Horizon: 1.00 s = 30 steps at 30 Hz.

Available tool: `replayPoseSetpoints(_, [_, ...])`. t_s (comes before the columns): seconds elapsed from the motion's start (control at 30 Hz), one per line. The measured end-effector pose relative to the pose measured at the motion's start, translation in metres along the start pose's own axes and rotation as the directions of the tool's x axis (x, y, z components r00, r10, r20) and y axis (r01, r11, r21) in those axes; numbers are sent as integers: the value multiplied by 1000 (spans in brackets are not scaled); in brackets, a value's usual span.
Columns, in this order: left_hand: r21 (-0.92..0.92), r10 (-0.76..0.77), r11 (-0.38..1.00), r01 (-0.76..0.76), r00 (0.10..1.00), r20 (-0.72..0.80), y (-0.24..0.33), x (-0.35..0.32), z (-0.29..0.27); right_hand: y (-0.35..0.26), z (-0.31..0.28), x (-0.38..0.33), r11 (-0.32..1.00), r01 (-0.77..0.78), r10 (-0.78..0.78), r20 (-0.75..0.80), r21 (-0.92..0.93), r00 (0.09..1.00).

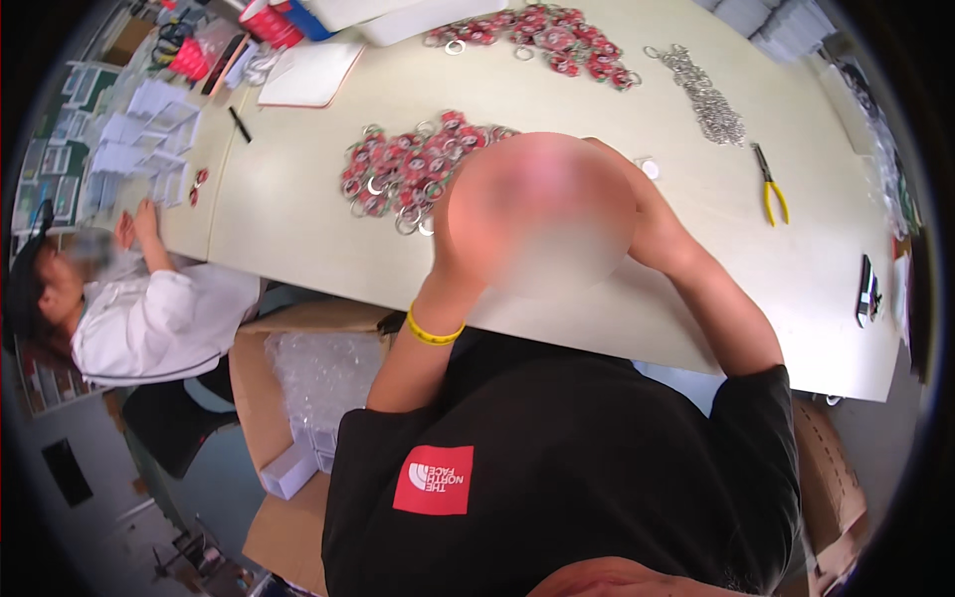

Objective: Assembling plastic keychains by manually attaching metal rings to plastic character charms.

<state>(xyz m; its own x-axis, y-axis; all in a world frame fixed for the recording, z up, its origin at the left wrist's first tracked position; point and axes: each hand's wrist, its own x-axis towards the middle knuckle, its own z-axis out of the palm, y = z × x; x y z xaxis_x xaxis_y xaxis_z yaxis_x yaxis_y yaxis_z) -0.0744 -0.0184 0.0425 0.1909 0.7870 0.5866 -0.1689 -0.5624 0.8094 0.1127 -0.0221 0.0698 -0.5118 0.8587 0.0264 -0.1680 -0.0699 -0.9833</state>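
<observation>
My left hand (461, 254), with a yellow band at its wrist, is raised over the near side of the table. Close to it on the right is my right hand (649, 219). A round blurred patch covers the fingers of both, so what they hold, if anything, cannot be made out. Just beyond my left hand lies a pile of red and silver key rings (398, 169), partly hidden by it. A small round white piece (649, 169) rests beside my right hand. Farther right are pliers with yellow handles (771, 189).
Another red key ring pile (572, 40) and a heap of silver rings with chains (706, 95) lie at the back. A notebook (310, 75) and black pen (240, 124) are at left. Another person (149, 308) sits left. An open carton (269, 388) stands below the table edge.
</observation>
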Motion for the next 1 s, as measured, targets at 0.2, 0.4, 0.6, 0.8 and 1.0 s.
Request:
replayPoseSetpoints(0.2, [-388,-141,912,134,990,10,-8,20,-10,-6,0,29,981,-114,115,-2,154,993])
replayPoseSetpoints(0.4, [-348,-167,927,138,984,-55,-17,16,-15,0,0,36,703,338,-491,-83,-625,867])
replayPoseSetpoints(0.6, [-308,-77,950,59,996,-47,-19,16,-9,-18,-5,28,470,423,-586,84,-775,806])
replayPoseSetpoints(0.8, [-304,-60,952,45,997,-41,-23,15,-7,-15,-9,27,522,427,-579,62,-739,813])
replayPoseSetpoints(1.0, [-306,-81,950,65,996,-40,-24,14,-6,-16,-9,26,372,439,-629,126,-818,767])
